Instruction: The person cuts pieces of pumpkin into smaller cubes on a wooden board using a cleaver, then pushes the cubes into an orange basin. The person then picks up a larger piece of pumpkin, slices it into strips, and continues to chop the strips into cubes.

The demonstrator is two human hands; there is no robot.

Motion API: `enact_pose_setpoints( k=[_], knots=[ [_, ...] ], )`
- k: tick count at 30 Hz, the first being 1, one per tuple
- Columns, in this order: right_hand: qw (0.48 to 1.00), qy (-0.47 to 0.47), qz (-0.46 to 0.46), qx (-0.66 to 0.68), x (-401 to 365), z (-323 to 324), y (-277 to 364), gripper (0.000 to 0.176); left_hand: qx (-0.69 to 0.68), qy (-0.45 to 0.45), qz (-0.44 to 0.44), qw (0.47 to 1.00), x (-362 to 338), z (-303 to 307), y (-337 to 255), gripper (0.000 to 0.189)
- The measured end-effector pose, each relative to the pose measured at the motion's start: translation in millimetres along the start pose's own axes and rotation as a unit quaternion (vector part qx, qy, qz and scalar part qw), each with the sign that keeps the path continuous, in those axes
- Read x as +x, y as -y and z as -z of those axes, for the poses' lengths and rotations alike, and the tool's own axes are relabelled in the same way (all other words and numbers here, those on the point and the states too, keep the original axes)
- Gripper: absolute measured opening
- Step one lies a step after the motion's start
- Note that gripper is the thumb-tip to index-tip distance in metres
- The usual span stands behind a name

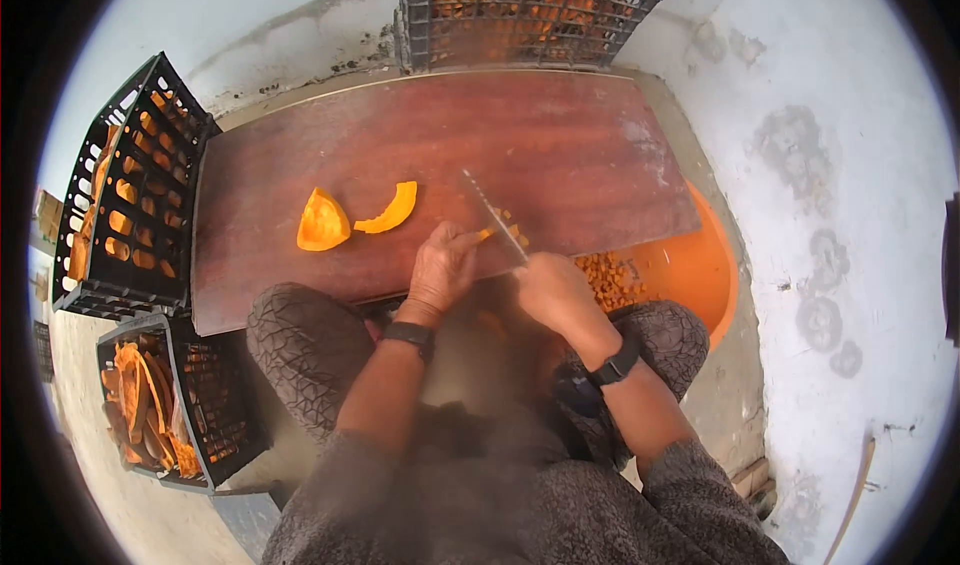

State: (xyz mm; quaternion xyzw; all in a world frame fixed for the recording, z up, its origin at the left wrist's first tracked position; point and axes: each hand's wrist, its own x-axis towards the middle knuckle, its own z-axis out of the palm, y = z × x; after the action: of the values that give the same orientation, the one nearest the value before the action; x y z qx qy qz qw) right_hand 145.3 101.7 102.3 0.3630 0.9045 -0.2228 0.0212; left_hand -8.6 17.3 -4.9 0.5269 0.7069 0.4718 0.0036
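My right hand (558,297) is closed around the handle of a knife (494,215), whose blade points away over the red-brown board (560,130). My left hand (445,265) pinches a thin strip of orange pumpkin (486,234) at the board's near edge, just left of the blade. Small cut pumpkin pieces (515,233) lie right beside the blade. Farther left on the board sit a thick pumpkin chunk (323,222) and a curved pumpkin slice (393,211). My fingers cover part of the strip.
An orange tub (705,270) holding pumpkin cubes (607,277) stands partly under the board's right end. Black crates of pumpkin stand at the left (130,195) and back (520,15). Another crate (195,405) at lower left holds peel-like orange pieces. A white wall (840,165) rises at right.
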Motion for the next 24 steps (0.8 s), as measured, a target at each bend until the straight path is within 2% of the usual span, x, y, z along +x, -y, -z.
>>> enact_pose_setpoints(
  k=[4,7,9,12,17,24],
  knots=[
    [0.999,-0.031,0.026,0.000,12.5,-11.8,4.1,0.021,-0.011,0.008,0.021,1.000,-2.1,0.1,2.7,0.020],
    [0.998,-0.058,0.012,0.010,18.0,-18.2,3.2,0.022,-0.020,0.016,0.018,1.000,-1.7,3.4,-2.2,0.023],
    [0.992,-0.109,0.008,0.068,19.5,-20.1,-3.2,0.024,-0.022,0.016,0.007,1.000,-0.6,9.3,-5.6,0.025],
    [0.991,-0.113,0.011,0.066,16.5,-15.2,-11.9,0.026,-0.006,0.022,-0.012,1.000,0.6,11.9,-8.3,0.028],
    [0.993,-0.104,0.014,0.061,-2.6,-1.3,-10.1,0.027,-0.005,-0.024,-0.004,1.000,-0.3,1.2,0.6,0.019],
    [0.996,-0.070,0.016,0.047,-20.4,-1.4,-8.4,0.028,0.019,-0.016,-0.008,1.000,-0.2,2.3,-5.5,0.016]
  ],
)
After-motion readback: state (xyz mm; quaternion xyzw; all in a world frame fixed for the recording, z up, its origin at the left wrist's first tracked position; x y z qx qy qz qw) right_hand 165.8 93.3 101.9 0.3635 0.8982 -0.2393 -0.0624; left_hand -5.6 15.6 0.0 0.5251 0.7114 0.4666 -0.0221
